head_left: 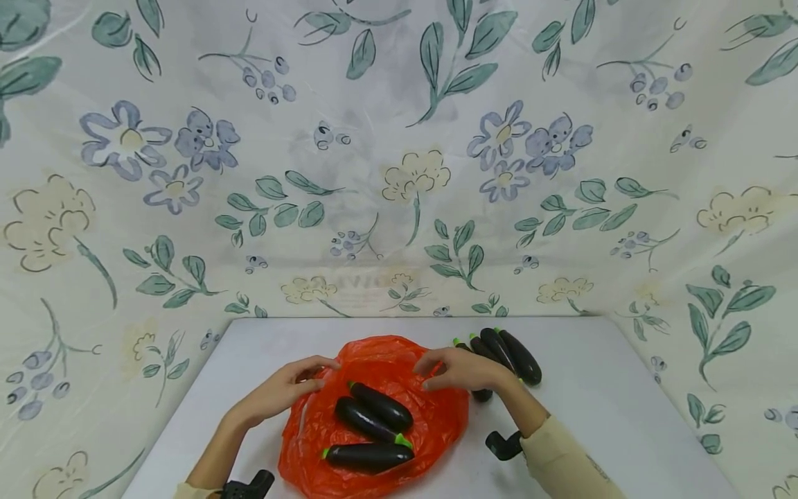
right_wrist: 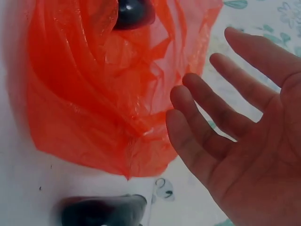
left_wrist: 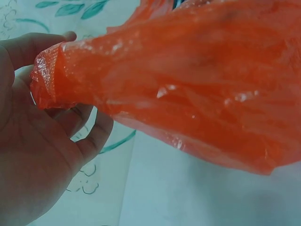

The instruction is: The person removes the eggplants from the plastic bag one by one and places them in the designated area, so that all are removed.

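Note:
A red plastic bag point(head_left: 436, 416) lies spread on the white table, with three dark eggplants with green stems on it: a long eggplant point(head_left: 369, 457) nearest me and two more, one of them an upper eggplant point(head_left: 382, 407). My left hand point(head_left: 283, 388) is at the bag's left edge. In the left wrist view a gathered corner of the bag sits between the thumb and curled fingers point(left_wrist: 96, 134). Over the bag's right edge my right hand point(head_left: 464, 371) spreads its fingers and holds nothing. The right wrist view shows its fingertips beside the red plastic.
Several more eggplants point(head_left: 520, 357) lie together on the table point(head_left: 586, 416), right of the bag and partly behind my right hand. A floral-print cloth point(head_left: 411, 242) hangs behind the table and along its sides. Black camera mounts sit on both wrists.

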The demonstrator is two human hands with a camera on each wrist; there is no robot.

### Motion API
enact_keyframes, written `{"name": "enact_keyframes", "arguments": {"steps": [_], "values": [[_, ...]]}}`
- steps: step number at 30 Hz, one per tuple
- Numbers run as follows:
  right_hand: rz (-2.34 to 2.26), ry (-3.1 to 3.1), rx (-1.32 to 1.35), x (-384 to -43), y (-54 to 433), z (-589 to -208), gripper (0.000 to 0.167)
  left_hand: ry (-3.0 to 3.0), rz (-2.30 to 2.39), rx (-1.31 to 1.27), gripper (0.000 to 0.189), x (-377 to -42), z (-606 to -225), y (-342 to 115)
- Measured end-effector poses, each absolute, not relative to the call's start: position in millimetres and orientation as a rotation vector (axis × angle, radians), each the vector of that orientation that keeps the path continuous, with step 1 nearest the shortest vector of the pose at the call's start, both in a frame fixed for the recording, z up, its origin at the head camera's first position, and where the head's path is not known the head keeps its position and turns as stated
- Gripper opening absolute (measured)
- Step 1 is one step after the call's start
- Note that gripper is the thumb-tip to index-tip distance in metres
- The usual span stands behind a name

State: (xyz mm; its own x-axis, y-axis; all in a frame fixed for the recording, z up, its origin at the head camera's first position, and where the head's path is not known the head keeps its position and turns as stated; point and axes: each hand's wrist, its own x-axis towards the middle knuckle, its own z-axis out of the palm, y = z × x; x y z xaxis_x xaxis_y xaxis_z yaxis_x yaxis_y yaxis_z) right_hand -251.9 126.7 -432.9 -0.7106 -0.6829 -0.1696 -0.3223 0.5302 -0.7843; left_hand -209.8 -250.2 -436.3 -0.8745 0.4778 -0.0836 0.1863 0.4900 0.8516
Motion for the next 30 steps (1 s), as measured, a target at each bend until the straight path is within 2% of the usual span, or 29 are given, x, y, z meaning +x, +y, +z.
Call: {"name": "enact_keyframes", "arguments": {"steps": [12,23,30], "values": [[-0.936,2.226,-0.815,-258.1,99.7,-437.2,0.035,2.434,1.328,0.555,0.035,-210.6,-439.8,-250.6],[-1.011,2.168,-0.672,-261.2,77.6,-447.5,0.05,2.427,1.331,0.571,0.033,-209.7,-440.9,-251.1],[-0.933,2.118,-0.71,-263.1,68.2,-456.5,0.052,2.438,1.325,0.566,0.034,-210.1,-440.7,-250.3]]}}
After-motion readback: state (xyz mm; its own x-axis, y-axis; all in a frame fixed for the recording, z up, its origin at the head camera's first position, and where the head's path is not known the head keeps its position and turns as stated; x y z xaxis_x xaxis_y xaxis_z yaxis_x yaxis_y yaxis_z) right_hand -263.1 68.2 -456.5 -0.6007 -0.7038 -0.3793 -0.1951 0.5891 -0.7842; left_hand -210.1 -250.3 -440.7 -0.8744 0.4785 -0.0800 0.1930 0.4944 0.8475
